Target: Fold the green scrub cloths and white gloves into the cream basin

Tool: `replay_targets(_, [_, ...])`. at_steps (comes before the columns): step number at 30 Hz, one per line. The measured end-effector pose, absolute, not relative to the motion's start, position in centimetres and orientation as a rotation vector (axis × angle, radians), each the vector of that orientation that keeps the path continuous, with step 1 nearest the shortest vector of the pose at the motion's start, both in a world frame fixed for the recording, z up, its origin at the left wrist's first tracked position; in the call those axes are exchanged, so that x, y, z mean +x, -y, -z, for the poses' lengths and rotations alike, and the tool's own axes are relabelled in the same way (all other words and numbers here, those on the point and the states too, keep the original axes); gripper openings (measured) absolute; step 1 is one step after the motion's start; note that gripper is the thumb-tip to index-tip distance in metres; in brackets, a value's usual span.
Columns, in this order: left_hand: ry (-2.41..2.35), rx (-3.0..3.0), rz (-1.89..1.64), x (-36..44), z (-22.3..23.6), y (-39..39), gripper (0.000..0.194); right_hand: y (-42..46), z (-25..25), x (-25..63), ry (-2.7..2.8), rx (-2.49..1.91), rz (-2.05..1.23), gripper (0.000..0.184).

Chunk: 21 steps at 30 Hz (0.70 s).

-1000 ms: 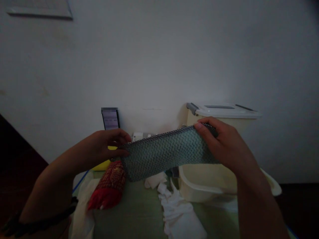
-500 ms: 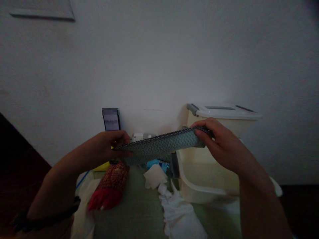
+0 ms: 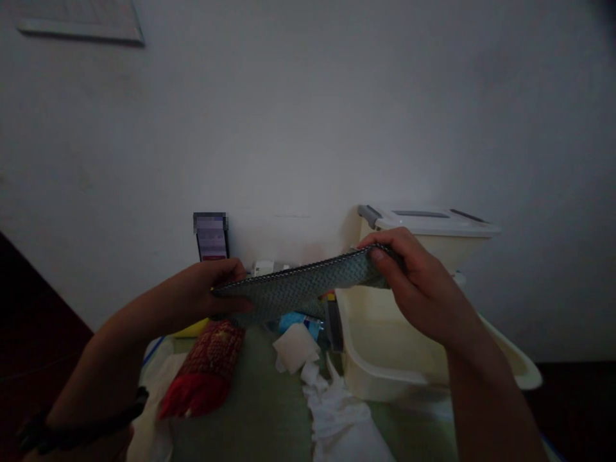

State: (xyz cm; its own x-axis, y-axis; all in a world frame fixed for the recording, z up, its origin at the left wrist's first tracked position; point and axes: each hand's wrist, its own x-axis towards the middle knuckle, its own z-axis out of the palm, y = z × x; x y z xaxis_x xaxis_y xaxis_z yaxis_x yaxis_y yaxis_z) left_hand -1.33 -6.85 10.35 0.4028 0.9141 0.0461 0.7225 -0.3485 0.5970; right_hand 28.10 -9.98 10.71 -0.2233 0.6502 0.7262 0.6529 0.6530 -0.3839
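A grey-green cloth (image 3: pixel 298 285) with a small woven-looking pattern and a dark braided edge is stretched between my hands, above the table. My left hand (image 3: pixel 224 289) pinches its left end, thumb below and fingers curled on top. At the raised right end, my right hand (image 3: pixel 402 269) grips the folded corner between thumb and fingers. The cloth slants up from left to right, and its lower part hangs loose in shadow. Below my left hand lies a red patterned cloth bundle (image 3: pixel 206 369). Beneath my right hand stands a cream plastic tub (image 3: pixel 370 378).
A lidded bin (image 3: pixel 433 222) stands against the wall behind the tub. A phone (image 3: pixel 212 240) leans upright at the back left. White crumpled cloth (image 3: pixel 341 417), a pale square pad (image 3: pixel 297 346) and a blue packet (image 3: pixel 303 322) lie on the green table surface (image 3: pixel 250 410).
Both hands keep their hold on the cloth, which stays stretched and slanted. The view has shifted slightly, so the tabletop things sit a little lower and further left.
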Motion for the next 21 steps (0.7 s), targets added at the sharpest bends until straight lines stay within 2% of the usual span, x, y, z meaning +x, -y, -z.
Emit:
replay_targets(3, [-1.297,2.139,-0.429,-1.15,-10.32,7.06,0.023,10.05,-10.73,27.83,1.92,-1.007,0.007,0.018])
replay_targets(8, [-1.219,2.195,-0.409,-1.18,-10.09,6.94,0.04,10.04,-10.82,27.7,1.852,-1.02,0.048,0.017])
replay_targets(16, [-1.165,2.205,-0.298,-1.81,-10.39,6.84,0.019,9.75,-10.54,27.8,1.743,-1.051,0.095,0.015])
replay_targets(21, [-1.266,2.144,-0.319,-2.01,-9.86,6.34,0.019,9.93,-10.52,27.77,1.691,-1.072,0.037,0.011])
